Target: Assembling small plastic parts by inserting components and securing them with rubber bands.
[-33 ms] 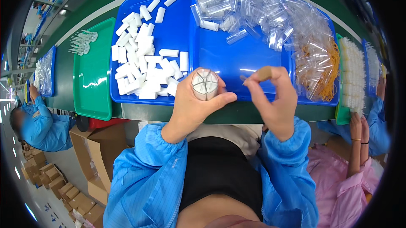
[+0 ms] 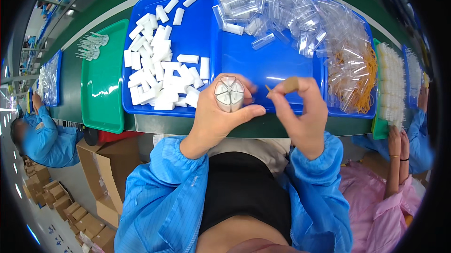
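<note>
My left hand is wrapped round a bundle of wedge-shaped pieces, held upright so that their ends face me. The ends are white with clear edges, arranged in a round like cake slices. To its right, my right hand pinches a thin orange rubber band between thumb and index finger; only a short bit of it shows. A tan cover sits on that index finger. The two hands are apart, over the front edge of the blue trays.
Loose white blocks fill the left blue tray. Clear plastic tubes heap at the back of the middle one. Orange rubber bands lie right among clear sleeves. A green tray holds small clear parts. Co-workers sit on both sides.
My right hand has shifted slightly left, and the orange band at its fingertips shows more plainly. The bundle in my left hand has moved a little right and tilted slightly.
</note>
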The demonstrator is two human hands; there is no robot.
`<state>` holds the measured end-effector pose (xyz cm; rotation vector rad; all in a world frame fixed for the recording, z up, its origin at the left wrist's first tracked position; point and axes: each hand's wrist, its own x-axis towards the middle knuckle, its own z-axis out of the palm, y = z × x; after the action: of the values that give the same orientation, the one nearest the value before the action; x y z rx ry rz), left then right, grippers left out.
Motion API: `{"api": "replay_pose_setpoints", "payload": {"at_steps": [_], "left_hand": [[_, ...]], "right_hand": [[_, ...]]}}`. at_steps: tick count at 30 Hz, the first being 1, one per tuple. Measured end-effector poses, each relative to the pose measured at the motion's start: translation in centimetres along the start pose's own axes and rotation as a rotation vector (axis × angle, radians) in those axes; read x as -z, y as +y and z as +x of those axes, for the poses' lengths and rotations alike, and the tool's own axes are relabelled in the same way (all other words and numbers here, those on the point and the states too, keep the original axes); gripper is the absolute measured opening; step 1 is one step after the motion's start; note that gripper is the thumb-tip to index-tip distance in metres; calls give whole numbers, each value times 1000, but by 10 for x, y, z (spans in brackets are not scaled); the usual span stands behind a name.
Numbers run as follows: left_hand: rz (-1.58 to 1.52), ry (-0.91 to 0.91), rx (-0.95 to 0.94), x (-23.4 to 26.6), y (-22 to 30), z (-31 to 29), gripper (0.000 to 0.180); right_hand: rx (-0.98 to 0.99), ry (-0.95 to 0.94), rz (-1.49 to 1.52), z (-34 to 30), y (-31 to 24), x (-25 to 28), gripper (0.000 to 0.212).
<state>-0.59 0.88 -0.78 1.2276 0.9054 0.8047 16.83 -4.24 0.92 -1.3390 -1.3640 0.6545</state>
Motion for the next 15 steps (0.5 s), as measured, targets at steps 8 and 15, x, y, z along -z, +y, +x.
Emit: {"api": "replay_pose_setpoints", "payload": {"at_steps": [8,15], "left_hand": [[-130,8,84,0,-1,1,23],[-676,-68,120,-4,6,-4,23]], "right_hand": [[-262,-48,758,-9,-14,0,18],[-194,-8,342,-12,-8,-11,20]]}}
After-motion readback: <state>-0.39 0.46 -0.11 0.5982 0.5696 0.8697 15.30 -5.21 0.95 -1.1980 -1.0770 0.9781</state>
